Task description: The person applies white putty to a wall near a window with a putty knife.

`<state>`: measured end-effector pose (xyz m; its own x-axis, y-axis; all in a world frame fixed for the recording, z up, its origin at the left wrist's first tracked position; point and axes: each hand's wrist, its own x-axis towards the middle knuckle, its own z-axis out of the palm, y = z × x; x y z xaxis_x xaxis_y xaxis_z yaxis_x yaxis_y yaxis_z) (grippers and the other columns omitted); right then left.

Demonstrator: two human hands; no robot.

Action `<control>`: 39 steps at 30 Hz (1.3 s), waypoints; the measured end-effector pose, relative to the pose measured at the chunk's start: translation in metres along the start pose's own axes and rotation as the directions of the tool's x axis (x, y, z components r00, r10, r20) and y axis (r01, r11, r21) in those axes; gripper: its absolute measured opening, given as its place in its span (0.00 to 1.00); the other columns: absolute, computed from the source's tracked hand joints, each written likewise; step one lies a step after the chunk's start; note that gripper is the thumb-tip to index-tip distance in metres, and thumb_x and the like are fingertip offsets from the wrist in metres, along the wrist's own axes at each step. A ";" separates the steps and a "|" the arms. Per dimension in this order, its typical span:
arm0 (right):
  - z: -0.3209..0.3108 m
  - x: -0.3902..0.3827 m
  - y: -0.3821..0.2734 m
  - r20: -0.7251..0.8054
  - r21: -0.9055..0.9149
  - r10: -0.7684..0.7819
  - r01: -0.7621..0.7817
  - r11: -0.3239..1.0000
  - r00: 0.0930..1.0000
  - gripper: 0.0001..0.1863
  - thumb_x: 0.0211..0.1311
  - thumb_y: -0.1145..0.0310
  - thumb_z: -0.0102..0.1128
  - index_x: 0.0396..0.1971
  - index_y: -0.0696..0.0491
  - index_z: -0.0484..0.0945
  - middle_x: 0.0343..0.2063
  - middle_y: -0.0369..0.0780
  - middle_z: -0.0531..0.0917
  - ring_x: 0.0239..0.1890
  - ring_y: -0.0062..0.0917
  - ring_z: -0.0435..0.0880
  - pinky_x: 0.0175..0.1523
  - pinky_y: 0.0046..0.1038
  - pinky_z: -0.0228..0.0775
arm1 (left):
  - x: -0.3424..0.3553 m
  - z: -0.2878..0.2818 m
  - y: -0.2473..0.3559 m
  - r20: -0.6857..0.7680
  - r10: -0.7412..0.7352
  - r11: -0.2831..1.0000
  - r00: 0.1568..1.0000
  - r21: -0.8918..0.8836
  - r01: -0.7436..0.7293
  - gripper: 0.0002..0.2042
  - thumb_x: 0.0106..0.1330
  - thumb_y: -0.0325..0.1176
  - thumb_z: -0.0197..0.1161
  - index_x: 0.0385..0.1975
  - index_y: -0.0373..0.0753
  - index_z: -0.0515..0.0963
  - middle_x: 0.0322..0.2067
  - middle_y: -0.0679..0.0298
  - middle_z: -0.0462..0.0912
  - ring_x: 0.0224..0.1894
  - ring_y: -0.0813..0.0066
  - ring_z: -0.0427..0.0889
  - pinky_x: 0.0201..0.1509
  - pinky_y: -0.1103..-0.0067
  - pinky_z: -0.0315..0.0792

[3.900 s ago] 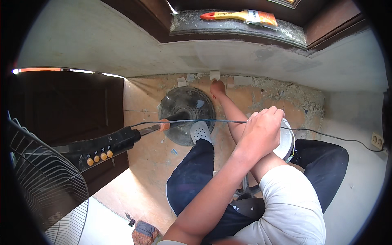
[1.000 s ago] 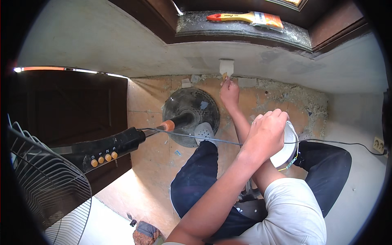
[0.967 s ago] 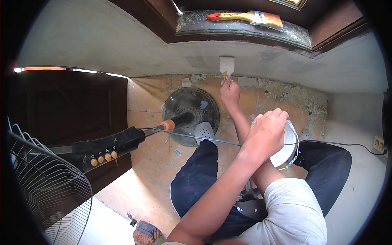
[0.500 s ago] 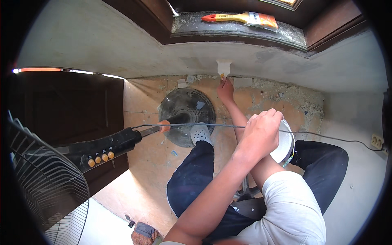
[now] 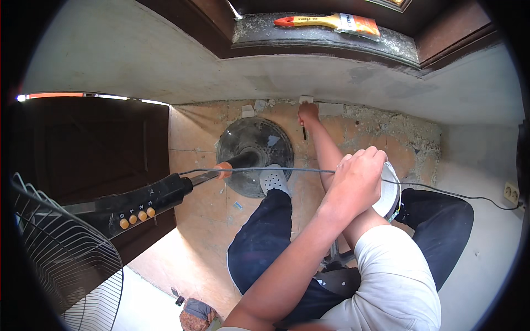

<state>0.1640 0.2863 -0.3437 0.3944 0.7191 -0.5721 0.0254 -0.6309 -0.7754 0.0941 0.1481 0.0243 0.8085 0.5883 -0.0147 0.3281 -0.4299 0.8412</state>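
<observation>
The right hand (image 5: pixel 308 113) was stretched far forward, to the foot of the wall (image 5: pixel 265 77), and its grip was closed around a scraper (image 5: pixel 306 100). The pale blade of this scraper stood out in front of the hand, where the wall meets the floor (image 5: pixel 190 129), and the dark end of its handle (image 5: pixel 304 133) came out behind the hand. Whether the blade was touching the wall or the floor, I cannot tell.

The left hand (image 5: pixel 360 175) was to the right, because the left forearm crossed over the right one. Its fingers were bent over the near rim of a white round container (image 5: pixel 391 193), which was partly hidden by this hand; what was inside could not be seen.

A thin dark cable (image 5: pixel 259 169) ran from the standing fan (image 5: pixel 83 209), passed out of sight at the left hand, and went on to the socket (image 5: pixel 511 192) at the right. The fan's round black base (image 5: pixel 232 138) was on the tiled floor, with a grey shoe (image 5: pixel 271 179) close against it. Above, on the dark ledge (image 5: pixel 254 36), there lay a paintbrush (image 5: pixel 312 21) with a red and yellow handle.
</observation>
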 end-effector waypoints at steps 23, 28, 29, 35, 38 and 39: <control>0.019 -0.066 -0.006 -0.260 -0.154 -0.187 0.150 0.976 0.947 0.22 0.70 0.60 0.36 0.29 0.62 0.74 0.24 0.52 0.79 0.24 0.45 0.79 0.27 0.40 0.69 | -0.004 -0.003 -0.008 -0.004 -0.035 0.999 0.999 0.037 0.035 0.10 0.56 0.21 0.52 0.37 0.33 0.75 0.35 0.54 0.78 0.42 0.56 0.78 0.48 0.65 0.72; 0.041 -0.069 -0.025 -0.111 0.052 0.229 -0.225 0.973 0.967 0.24 0.68 0.60 0.38 0.22 0.63 0.77 0.19 0.56 0.79 0.16 0.46 0.79 0.27 0.44 0.71 | -0.010 -0.009 -0.014 0.022 -0.083 0.993 0.996 0.083 0.081 0.10 0.56 0.21 0.52 0.37 0.33 0.75 0.35 0.54 0.78 0.43 0.56 0.78 0.49 0.66 0.72; 0.037 -0.064 -0.021 -0.118 0.045 0.248 -0.244 0.969 0.962 0.25 0.67 0.60 0.39 0.21 0.63 0.77 0.18 0.56 0.79 0.15 0.46 0.78 0.27 0.44 0.71 | -0.009 -0.009 -0.014 0.023 -0.077 0.994 0.997 0.077 0.075 0.10 0.56 0.21 0.52 0.37 0.33 0.75 0.35 0.54 0.78 0.43 0.56 0.78 0.49 0.66 0.72; -0.006 -0.042 -0.002 -0.282 -0.020 -0.026 0.021 1.000 0.959 0.24 0.69 0.58 0.40 0.21 0.62 0.73 0.13 0.47 0.76 0.11 0.35 0.75 0.17 0.37 0.64 | 0.001 0.000 -0.005 0.004 -0.017 1.000 1.000 0.015 0.017 0.10 0.55 0.21 0.52 0.37 0.33 0.75 0.35 0.54 0.78 0.43 0.56 0.78 0.49 0.66 0.72; 0.012 -0.087 -0.029 -0.354 -0.062 -0.228 0.220 0.973 0.907 0.24 0.69 0.60 0.39 0.21 0.62 0.75 0.18 0.50 0.78 0.21 0.39 0.79 0.27 0.37 0.66 | -0.005 -0.004 -0.013 0.008 -0.051 0.998 0.999 0.047 0.051 0.10 0.55 0.21 0.53 0.38 0.33 0.75 0.35 0.54 0.78 0.43 0.56 0.78 0.49 0.66 0.72; 0.021 -0.114 -0.048 -0.399 -0.070 -0.322 0.322 0.944 0.859 0.23 0.69 0.62 0.39 0.22 0.62 0.76 0.22 0.53 0.79 0.29 0.44 0.81 0.34 0.38 0.68 | -0.009 -0.008 -0.017 0.001 -0.068 0.995 0.998 0.072 0.067 0.10 0.55 0.21 0.53 0.38 0.33 0.75 0.34 0.54 0.78 0.43 0.56 0.78 0.49 0.66 0.72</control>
<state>0.0984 0.2413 -0.2467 0.6967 0.7046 -0.1347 0.2150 -0.3843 -0.8978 0.0771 0.1551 0.0142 0.7850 0.6152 -0.0721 0.4162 -0.4377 0.7970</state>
